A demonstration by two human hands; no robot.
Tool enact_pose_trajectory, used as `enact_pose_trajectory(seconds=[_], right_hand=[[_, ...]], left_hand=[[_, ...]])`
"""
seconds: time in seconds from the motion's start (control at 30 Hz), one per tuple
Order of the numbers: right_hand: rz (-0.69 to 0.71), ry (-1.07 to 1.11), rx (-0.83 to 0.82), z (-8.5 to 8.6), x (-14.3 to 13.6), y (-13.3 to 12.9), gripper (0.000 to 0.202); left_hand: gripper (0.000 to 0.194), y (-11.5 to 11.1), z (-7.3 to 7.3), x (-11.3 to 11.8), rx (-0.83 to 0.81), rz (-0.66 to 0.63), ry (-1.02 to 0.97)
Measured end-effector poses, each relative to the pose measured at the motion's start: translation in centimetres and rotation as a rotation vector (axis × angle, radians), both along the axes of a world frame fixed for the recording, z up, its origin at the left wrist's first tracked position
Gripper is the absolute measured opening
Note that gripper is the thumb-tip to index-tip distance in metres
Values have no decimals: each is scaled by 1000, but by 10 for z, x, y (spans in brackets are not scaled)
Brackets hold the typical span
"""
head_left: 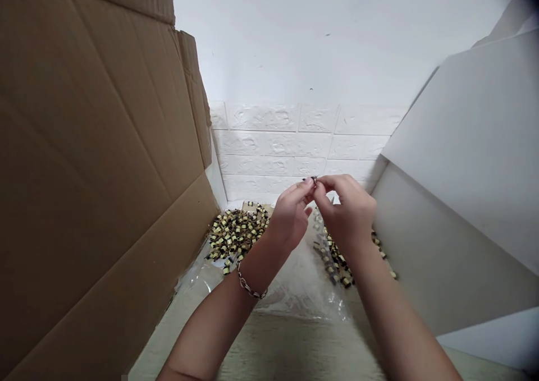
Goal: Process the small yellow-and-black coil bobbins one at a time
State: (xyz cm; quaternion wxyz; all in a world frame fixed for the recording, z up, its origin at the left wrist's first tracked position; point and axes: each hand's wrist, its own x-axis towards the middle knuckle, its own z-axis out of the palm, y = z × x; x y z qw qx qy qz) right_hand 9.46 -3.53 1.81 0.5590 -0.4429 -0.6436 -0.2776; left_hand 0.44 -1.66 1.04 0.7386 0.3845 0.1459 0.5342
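A clear plastic sheet lies on a pale, faintly streaked tabletop. Beyond the sheet rises a white wall, brick-patterned low down; brown cardboard stands left of the sheet, a white panel right of it. Yellow-and-black components lie heaped toward the sheet's left and right sides. Above the sheet, the left hand and right hand pinch a small dark part at their fingertips, its details too small to read.
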Motion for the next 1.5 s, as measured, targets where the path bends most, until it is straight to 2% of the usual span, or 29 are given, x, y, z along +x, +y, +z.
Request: enact_pose_trajectory(seconds=[0.2, 0.37, 0.43, 0.5, 0.57, 0.63, 0.7, 0.77, 0.87, 0.93, 1.13, 1.5], right_hand=[[-12, 40, 9, -2, -4, 2, 8], [22, 41, -63, -2, -6, 0, 13], [1, 22, -170, -1, -3, -1, 15], [-5, -29, -351, 1, 3, -2, 16], [32, -89, -535, 4, 11, 0, 16], [73, -90, -633, 5, 20, 2, 16], [89, -7, -615, 7, 27, 5, 15], [106, 116, -524, 8, 32, 7, 17], [155, 240, -399, 11, 33, 7, 23], [183, 267, -373, 12, 31, 6, 24], [244, 280, -448, 11, 28, 7, 24], [358, 423, -558, 12, 32, 8, 23]], left_hand=[[16, 0, -2, 2, 105, 83, 46], [13, 10, -5, 2, 155, 137, 5], [13, 19, -8, 3, 203, 177, 14], [15, 27, -12, 2, 253, 238, 48], [16, 34, -14, 0, 312, 327, 114], [15, 38, -15, -3, 409, 434, 229], [14, 39, -15, -8, 535, 519, 374], [12, 38, -14, -10, 658, 584, 494], [10, 37, -13, -11, 775, 653, 591], [8, 36, -13, -10, 814, 684, 621], [5, 34, -11, -11, 886, 699, 641], [6, 34, -10, -13, 909, 721, 645]])
